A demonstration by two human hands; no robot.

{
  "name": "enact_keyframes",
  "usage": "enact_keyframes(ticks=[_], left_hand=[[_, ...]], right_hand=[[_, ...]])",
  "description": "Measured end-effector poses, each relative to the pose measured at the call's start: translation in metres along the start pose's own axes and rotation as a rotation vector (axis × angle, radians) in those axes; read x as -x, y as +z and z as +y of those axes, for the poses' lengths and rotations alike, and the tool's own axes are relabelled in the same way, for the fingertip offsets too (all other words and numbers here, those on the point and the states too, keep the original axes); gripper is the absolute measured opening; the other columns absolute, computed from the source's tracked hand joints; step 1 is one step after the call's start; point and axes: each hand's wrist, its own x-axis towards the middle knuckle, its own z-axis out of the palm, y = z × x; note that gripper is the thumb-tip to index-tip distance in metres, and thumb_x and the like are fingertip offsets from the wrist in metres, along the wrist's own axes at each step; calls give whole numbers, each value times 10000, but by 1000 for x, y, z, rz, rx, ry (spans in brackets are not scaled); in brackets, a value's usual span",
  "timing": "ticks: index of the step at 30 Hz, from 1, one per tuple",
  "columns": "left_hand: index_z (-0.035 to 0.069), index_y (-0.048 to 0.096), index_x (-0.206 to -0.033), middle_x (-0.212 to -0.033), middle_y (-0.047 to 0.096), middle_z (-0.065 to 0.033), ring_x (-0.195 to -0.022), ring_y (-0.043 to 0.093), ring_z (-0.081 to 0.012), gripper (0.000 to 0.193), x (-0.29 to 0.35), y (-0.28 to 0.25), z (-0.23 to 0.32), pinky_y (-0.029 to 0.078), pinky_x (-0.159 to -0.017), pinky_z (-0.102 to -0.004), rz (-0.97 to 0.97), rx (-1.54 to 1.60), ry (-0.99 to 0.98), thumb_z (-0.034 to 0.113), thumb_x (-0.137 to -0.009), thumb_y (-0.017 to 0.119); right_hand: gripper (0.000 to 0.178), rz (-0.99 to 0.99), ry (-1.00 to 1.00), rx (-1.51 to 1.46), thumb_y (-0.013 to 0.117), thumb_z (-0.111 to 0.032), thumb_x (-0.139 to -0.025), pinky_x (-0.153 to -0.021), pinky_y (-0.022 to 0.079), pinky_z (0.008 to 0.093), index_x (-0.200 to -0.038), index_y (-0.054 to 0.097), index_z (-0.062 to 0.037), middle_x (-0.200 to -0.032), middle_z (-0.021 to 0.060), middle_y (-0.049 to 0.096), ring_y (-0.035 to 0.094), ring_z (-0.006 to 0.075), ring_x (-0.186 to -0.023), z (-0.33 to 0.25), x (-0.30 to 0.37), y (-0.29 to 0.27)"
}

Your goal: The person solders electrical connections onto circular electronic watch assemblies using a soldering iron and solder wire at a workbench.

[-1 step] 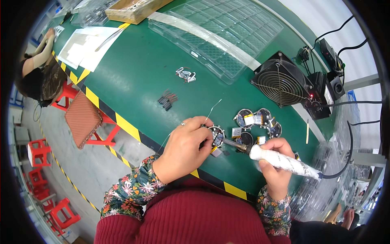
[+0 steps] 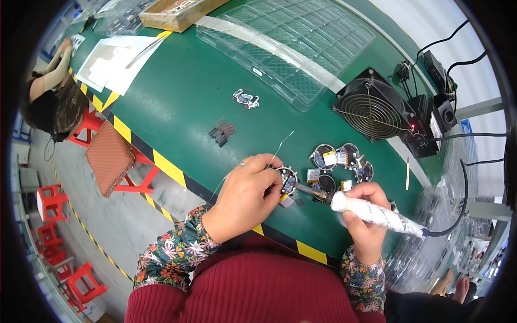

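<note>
My right hand (image 2: 369, 220) is closed round the white-wrapped handle of a soldering iron (image 2: 377, 213). The iron's tip reaches left to a small round circuit board (image 2: 288, 181) on the green bench. My left hand (image 2: 245, 194) is pinched at that board's left edge, its fingertips partly hidden. A thin silvery solder wire (image 2: 284, 142) runs through the left hand, its end sticking up beyond the fingers. Beside the iron lie several more round boards (image 2: 325, 156) with small silver battery packs (image 2: 313, 175).
A black fan (image 2: 371, 110) stands at the right, with cables behind it. Clear plastic trays (image 2: 291, 48) lie at the back. Dark wired parts (image 2: 222, 132) and small silver-and-white parts (image 2: 246, 99) sit left of the boards. Another person's arms (image 2: 56, 64) rest at the far left.
</note>
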Motion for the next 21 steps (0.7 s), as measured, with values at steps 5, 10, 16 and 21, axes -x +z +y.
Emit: enact_keyframes(ticks=[5,10,16,21], left_hand=[[5,581,-705,-940,586,-111,-799,578,-292,49,-2,-1,2,494,-667,-366,-23,-6,1,-10,-672,615],[3,595,-717,-940,587,-116,-798,575,-299,42,-1,-2,3,490,-676,-370,-43,-18,-12,-2,-678,610],[12,599,-694,-946,584,-119,-803,573,-300,28,-2,-4,3,488,-677,-372,-74,-30,-1,0,-670,608],[17,595,-681,-948,578,-119,-802,569,-299,29,-2,-5,4,485,-682,-372,-97,-32,-1,2,-660,609]], right_hand=[[255,-1,13,2,619,-5,-717,-632,426,197,-954,525,5,-824,33,578,522,52,-711,0,0,-1],[257,-7,18,-17,610,12,-711,-632,427,199,-953,524,3,-823,33,572,520,52,-709,-1,0,1],[261,-14,31,-6,611,19,-709,-632,431,203,-952,520,1,-826,31,565,519,53,-710,-3,0,4],[261,-29,24,0,614,20,-710,-636,434,205,-952,519,-1,-839,34,566,524,58,-715,0,1,3]])
